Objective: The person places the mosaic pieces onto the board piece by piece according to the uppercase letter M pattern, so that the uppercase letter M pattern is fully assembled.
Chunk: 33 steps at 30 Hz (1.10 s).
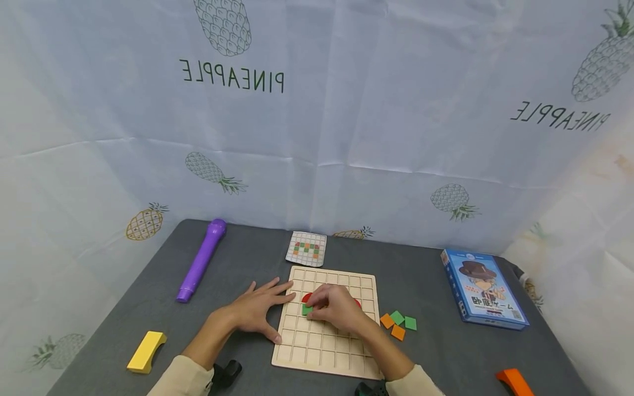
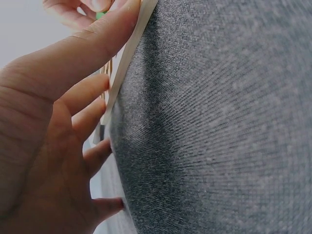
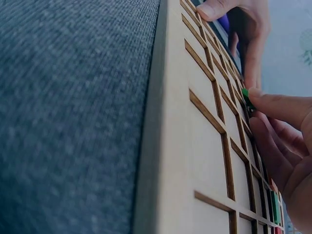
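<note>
A wooden grid board (image 1: 317,352) lies flat on the dark table. My left hand (image 1: 256,309) rests along its left edge, fingers spread, thumb and fingertips at the rim. My right hand (image 1: 339,309) is over the board's middle and pinches a green square tile (image 1: 306,309) between thumb and fingertips. In the right wrist view that green tile (image 3: 245,92) shows at the fingertips, close over the grid. A red piece (image 1: 306,297) sits just behind the green tile, and another red piece (image 1: 358,303) shows right of the hand. The right hand hides part of the grid.
Loose orange tiles (image 1: 398,332) and green tiles (image 1: 410,323) lie right of the board. A pattern card (image 1: 306,249) is behind it. Around stand a purple microphone (image 1: 202,260), a yellow block (image 1: 147,352), a blue game box (image 1: 485,289) and an orange block (image 1: 515,381).
</note>
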Available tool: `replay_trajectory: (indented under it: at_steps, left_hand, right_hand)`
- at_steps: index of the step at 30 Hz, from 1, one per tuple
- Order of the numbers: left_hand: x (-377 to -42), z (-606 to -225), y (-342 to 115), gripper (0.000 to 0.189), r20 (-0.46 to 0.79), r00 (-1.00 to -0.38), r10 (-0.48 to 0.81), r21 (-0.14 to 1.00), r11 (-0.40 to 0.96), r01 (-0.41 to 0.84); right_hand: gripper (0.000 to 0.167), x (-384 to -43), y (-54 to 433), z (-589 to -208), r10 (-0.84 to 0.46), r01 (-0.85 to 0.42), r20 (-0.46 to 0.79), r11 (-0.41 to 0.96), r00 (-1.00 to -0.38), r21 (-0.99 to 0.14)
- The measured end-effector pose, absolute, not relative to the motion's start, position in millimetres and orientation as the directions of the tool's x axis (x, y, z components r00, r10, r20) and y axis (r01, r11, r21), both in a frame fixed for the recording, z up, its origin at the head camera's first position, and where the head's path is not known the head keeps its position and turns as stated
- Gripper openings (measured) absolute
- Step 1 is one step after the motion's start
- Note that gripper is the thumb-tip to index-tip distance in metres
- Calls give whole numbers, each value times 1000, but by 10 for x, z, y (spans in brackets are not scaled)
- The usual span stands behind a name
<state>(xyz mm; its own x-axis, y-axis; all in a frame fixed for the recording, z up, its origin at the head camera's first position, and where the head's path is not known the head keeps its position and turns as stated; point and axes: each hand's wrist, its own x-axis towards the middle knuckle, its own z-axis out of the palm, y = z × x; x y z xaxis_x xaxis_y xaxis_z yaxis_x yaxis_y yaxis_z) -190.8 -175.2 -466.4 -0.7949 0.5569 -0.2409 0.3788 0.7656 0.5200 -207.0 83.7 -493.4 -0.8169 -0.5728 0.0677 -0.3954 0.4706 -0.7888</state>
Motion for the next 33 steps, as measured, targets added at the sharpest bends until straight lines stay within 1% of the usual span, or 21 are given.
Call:
replay_trajectory:
  at_steps: [9, 18, 33]
  left_hand:
    - [-1908, -4646, -1733, 103, -249, -795, 553, 516, 770, 374]
    - [-1901, -4644, -1742, 101, -253, -792, 556, 531, 764, 366]
    - [-1903, -4657, -1759, 100, -240, -788, 567, 542, 752, 376]
  right_hand:
    - [13, -2070, 789, -4943, -560, -413, 84, 492, -824, -766]
    - [16, -2067, 775, -4969, -564, -413, 88, 479, -821, -775]
    - [14, -2051, 768, -4956, -572, -401, 71, 476, -817, -783]
